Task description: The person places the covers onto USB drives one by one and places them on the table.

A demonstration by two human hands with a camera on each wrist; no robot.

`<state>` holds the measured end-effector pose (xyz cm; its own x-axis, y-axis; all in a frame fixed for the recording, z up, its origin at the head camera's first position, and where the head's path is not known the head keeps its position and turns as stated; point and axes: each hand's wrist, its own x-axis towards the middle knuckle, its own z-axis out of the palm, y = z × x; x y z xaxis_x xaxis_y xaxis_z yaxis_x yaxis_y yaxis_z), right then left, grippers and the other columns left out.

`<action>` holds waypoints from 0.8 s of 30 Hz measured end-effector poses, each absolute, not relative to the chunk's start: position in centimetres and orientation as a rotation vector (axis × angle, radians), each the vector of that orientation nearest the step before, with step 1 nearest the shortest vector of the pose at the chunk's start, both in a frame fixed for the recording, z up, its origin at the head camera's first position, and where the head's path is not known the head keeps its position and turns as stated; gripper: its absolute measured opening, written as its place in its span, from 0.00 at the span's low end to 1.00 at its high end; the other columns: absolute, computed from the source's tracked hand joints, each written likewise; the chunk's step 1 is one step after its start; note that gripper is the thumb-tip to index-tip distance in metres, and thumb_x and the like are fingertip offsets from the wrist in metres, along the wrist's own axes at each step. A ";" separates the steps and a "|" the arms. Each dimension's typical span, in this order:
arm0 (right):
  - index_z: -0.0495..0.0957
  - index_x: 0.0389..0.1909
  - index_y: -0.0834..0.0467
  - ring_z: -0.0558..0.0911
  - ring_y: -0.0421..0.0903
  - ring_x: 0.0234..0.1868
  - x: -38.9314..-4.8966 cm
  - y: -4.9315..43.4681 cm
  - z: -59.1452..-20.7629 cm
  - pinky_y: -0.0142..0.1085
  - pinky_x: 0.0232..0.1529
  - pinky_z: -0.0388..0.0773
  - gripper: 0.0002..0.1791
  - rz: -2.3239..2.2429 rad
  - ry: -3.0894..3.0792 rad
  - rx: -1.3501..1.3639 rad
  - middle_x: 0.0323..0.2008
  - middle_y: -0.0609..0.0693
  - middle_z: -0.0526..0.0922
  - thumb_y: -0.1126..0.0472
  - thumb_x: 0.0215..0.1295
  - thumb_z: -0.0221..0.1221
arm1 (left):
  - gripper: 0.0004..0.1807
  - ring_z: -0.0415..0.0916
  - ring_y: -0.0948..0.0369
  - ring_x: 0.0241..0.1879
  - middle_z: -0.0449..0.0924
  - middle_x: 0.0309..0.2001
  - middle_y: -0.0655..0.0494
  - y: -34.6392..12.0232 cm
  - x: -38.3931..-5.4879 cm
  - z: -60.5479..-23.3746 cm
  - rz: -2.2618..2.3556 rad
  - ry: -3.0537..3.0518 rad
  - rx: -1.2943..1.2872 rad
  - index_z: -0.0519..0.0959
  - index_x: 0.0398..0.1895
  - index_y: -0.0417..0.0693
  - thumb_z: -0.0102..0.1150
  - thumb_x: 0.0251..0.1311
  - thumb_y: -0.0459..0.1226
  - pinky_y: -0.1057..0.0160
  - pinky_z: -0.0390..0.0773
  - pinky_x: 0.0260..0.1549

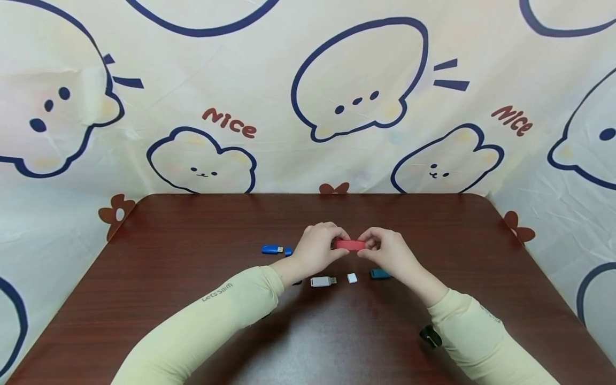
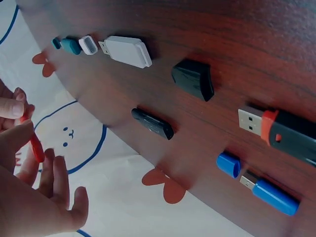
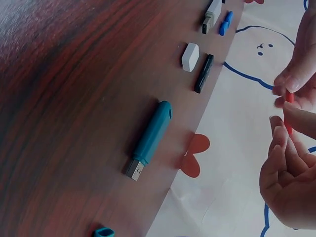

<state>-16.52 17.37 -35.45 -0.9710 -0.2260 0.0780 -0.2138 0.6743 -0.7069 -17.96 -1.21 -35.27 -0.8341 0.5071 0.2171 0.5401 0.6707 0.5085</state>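
Note:
Between both hands, above the far half of the table, is a slim red USB stick (image 1: 349, 245); fingers cover its ends and no metal plug shows. My left hand (image 1: 315, 246) pinches its left end between thumb and fingers. On the other end, the thumb and fingers of my right hand (image 1: 390, 248) pinch it too. Closest below the hands lie a white USB stick (image 1: 320, 282) with its plug bare, its white cap (image 1: 352, 278), and a teal USB stick (image 1: 380, 274) near the right wrist.
Left of the hands lie a blue USB stick (image 1: 271, 249) and its blue cap (image 1: 287, 251). In the left wrist view are a black-and-orange USB stick (image 2: 291, 136), a black cap (image 2: 192, 79) and a small black stick (image 2: 153, 123). A teal cap (image 3: 103, 232) shows in the right wrist view.

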 end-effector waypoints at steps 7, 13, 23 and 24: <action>0.81 0.35 0.62 0.75 0.42 0.24 -16.6 17.3 -35.7 0.31 0.26 0.73 0.08 -1.190 2.876 -0.382 0.24 0.51 0.82 0.67 0.52 0.66 | 0.11 0.74 0.62 0.33 0.82 0.33 0.57 -1.3 -18.0 -35.5 -0.797 -2.803 -0.893 0.84 0.38 0.51 0.67 0.52 0.43 0.60 0.69 0.38; 0.82 0.35 0.63 0.75 0.42 0.25 -16.7 17.3 -35.6 0.30 0.27 0.74 0.09 -1.196 2.883 -0.402 0.24 0.52 0.82 0.67 0.52 0.66 | 0.12 0.75 0.61 0.33 0.82 0.34 0.56 -1.3 -18.1 -35.6 -0.814 -2.786 -0.895 0.84 0.39 0.50 0.67 0.52 0.42 0.59 0.71 0.40; 0.82 0.35 0.63 0.75 0.42 0.25 -16.8 17.3 -35.4 0.30 0.26 0.73 0.09 -1.189 2.871 -0.399 0.24 0.52 0.82 0.67 0.53 0.66 | 0.11 0.74 0.62 0.31 0.81 0.31 0.57 -1.1 -18.1 -35.6 -0.788 -2.759 -0.907 0.84 0.38 0.50 0.67 0.51 0.42 0.60 0.71 0.39; 0.82 0.35 0.63 0.75 0.42 0.25 -16.8 17.3 -35.4 0.30 0.26 0.73 0.09 -1.188 2.871 -0.400 0.24 0.52 0.82 0.67 0.53 0.66 | 0.11 0.74 0.62 0.31 0.81 0.31 0.57 -1.1 -18.1 -35.6 -0.787 -2.758 -0.908 0.84 0.38 0.50 0.67 0.51 0.42 0.60 0.71 0.39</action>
<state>-16.77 17.31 -35.41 -0.9673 -0.2376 0.0890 -0.2310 0.6796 -0.6963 -18.11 -1.14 -35.56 -0.8098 0.5163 0.2786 0.5855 0.6823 0.4377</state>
